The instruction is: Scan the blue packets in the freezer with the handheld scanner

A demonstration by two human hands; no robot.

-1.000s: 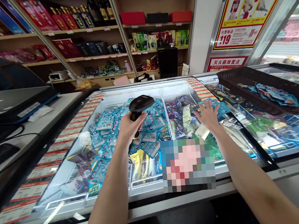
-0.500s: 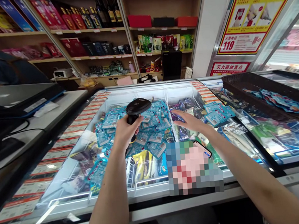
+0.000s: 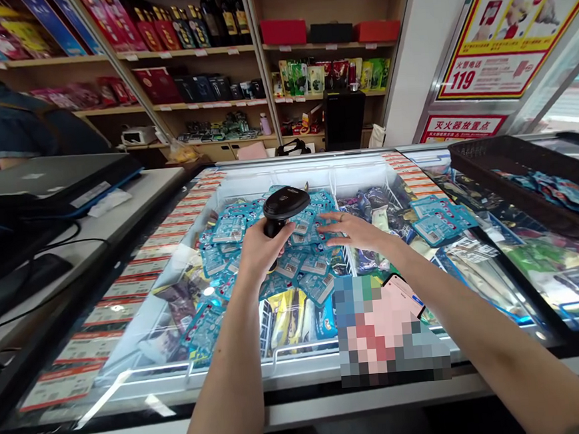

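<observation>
My left hand (image 3: 264, 249) is wrapped round the handle of a black barcode scanner (image 3: 286, 204), its head pointing up and to the right. To the right of it, my right hand (image 3: 353, 230) is held flat with fingers apart and nothing in them. Beneath both hands spreads a heap of blue ice-cream packets (image 3: 230, 228) with white barcode labels. Several more blue packets (image 3: 440, 218) lie on the right, on the glass top. A phone (image 3: 403, 295) lies below my right forearm, partly covered by a pixelated patch.
The freezer's front edge (image 3: 305, 413) runs along the bottom. A dark basket (image 3: 491, 168) with blue packets stands at the right. On the left, a counter (image 3: 161, 180) carries a black device (image 3: 56, 182) and cables; a person (image 3: 36, 123) is behind it. Stocked shelves (image 3: 196, 52) line the back.
The view has shifted slightly, so most things sit further right. My right hand has come closer to the scanner, over the blue packets. The scanner stays in my left hand.
</observation>
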